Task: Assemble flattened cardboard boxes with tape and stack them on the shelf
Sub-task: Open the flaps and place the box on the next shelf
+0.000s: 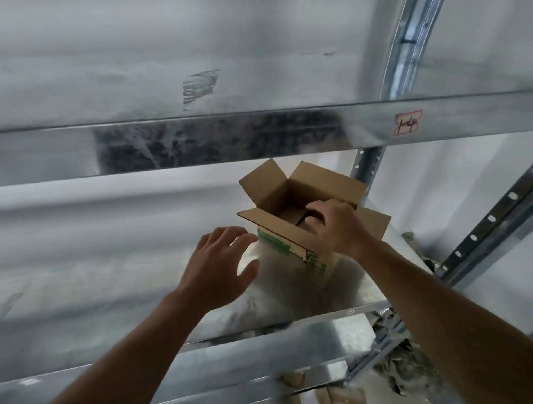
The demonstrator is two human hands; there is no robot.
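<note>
Rack [257, 135]: a galvanised metal rack fills the frame. Two levels are plainly seen, and one more edge shows at the bottom.
Deck [110, 267]: the middle level runs across the centre of the frame. Its metal looks smooth, so the box is judged likely to slide on it when pushed.
Box [277, 198]: one box is counted. It stands upright on the deck, right of centre in the frame and close to the rack's right post, with its top open.
Handling: the box is judged light and probably empty. The walls look stiff enough, but the flaps are likely to buckle if squeezed.
Hold: the box is best taken by the rim of a wall or by two opposite walls, not by a loose flap.
Right hand [335, 226]: one hand is clamped over the rim at the near-right side of the box, with its fingers curled down inside.
Left hand [219, 264]: one hand is spread open with its fingers apart, just beside the box's near-left corner. Contact cannot be told.
Flaps [325, 181]: four are counted, all folded outward.
Scraps [341, 394]: blurred brown pieces lie at the bottom right of the frame. Their number cannot be told.
Green strip [279, 246]: one strip runs under the near flap. Whether it is tape or print cannot be told.
Sticker [407, 123]: one red-edged sticker is seen on the upper beam, at the upper right of the frame.
</note>
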